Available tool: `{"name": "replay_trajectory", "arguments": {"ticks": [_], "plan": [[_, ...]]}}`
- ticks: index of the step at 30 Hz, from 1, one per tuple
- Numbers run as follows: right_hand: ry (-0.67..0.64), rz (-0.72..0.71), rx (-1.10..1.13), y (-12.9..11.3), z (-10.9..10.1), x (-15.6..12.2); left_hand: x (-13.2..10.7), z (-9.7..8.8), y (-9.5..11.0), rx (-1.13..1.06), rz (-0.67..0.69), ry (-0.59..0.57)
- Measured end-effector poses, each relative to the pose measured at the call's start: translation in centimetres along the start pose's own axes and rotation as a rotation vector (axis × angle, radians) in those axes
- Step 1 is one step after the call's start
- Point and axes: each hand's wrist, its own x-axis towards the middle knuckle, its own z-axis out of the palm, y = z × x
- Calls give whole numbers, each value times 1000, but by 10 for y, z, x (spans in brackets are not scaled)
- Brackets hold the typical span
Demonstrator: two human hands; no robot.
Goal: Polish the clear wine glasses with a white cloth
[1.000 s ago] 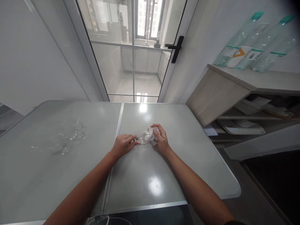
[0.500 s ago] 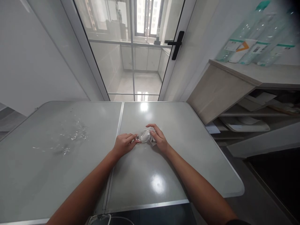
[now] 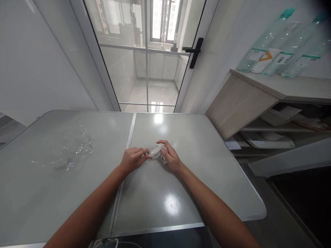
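Over the middle of the grey table [image 3: 144, 203], a small clear plastic bag [image 3: 156, 151] with a white item inside is held between my two hands. The white item's kind cannot be made out. My left hand [image 3: 132, 159] pinches the bag's left end between thumb and fingers. My right hand [image 3: 171, 156] is curled round its right end, thumb on the white item and index finger arched over the top. Part of the bag is hidden behind the right-hand fingers.
Crumpled clear plastic film [image 3: 84, 148] lies on the table's left half. A metal seam [image 3: 131, 129] crosses the tabletop. Beyond stands a glass door with a black handle [image 3: 196, 52]. To the right, a wooden shelf unit [image 3: 243, 100] carries several green-tinted plastic bottles [image 3: 274, 51].
Both hands, with the bag, have shifted slightly left in view. My right hand has turned a little, and the white item now lies more tilted. The grip stays the same.
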Motion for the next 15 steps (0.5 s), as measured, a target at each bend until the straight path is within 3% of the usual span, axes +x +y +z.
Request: {"name": "replay_trajectory", "arguments": {"ticks": [8,15], "plan": [[219,-17,3,-4,-5,-1,3,4,5,-76,-7,47],[17,23,75,-2,2,1,4,0,3,-1,69,60]]}}
